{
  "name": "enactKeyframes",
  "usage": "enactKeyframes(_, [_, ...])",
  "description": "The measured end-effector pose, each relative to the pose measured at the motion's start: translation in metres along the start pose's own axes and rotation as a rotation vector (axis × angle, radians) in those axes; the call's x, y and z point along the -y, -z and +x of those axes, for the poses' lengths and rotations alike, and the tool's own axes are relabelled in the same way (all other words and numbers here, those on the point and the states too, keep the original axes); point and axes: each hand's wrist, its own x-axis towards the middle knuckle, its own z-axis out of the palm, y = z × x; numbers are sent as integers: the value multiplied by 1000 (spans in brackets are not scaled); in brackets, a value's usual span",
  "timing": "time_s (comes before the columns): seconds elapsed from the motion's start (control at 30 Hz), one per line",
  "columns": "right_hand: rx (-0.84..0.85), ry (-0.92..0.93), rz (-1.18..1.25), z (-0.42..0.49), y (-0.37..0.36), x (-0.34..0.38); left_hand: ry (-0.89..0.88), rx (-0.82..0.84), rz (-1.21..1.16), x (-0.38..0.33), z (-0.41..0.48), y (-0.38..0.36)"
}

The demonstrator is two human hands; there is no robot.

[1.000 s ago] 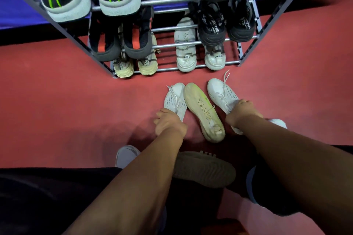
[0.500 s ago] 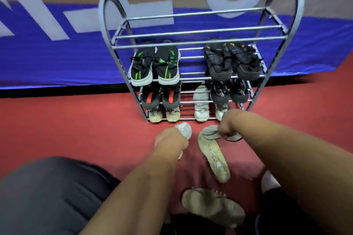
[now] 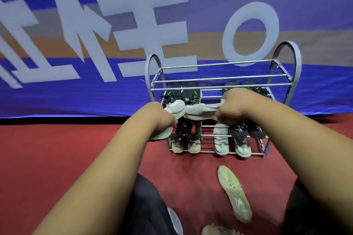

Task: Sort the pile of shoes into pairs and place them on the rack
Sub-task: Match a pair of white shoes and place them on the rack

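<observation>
Both arms reach forward from the lower corners toward the centre of the frame. The left hand (image 3: pixel 159 115) is curled tight around a white shoe (image 3: pixel 176 109), with the shoe's sole hanging below the fist. The right hand (image 3: pixel 236 105) is clenched on a second white shoe (image 3: pixel 200 111), which lies sideways with its toe touching the first shoe. Both shoes are held in the air in front of the metal rack (image 3: pixel 223 78), at about the height of its second tier.

The rack stands on the red floor (image 3: pixel 57 148) right of centre, against a blue banner (image 3: pixel 95 34) with large pale letters. Its top tier is bare rails. Black shoes with green marks (image 3: pixel 188 94) sit behind the held pair, partly hidden by it, and the right hand covers most of another dark pair. Pale shoes (image 3: pixel 221 142) fill the bottom tier. A yellowish shoe (image 3: pixel 235 194) lies sole-up on the floor at lower right, and another pale one shows at the bottom edge.

Half a second ago the hands were low near the floor with the white shoes; they are now raised and the view has tilted upward.
</observation>
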Motion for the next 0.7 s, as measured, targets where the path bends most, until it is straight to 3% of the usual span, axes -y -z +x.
enactKeyframes(0.33, [-324, -93, 596, 29, 4, 28, -11, -330, -261, -4, 33, 33])
enactKeyframes(0.53, [-413, -163, 705, 82, -7, 24, -23, -411, -313, -29, 97, 21])
enactKeyframes(0.7, [-510, -99, 657, 128, -19, 27, -36, -492, -330, -45, 141, 7])
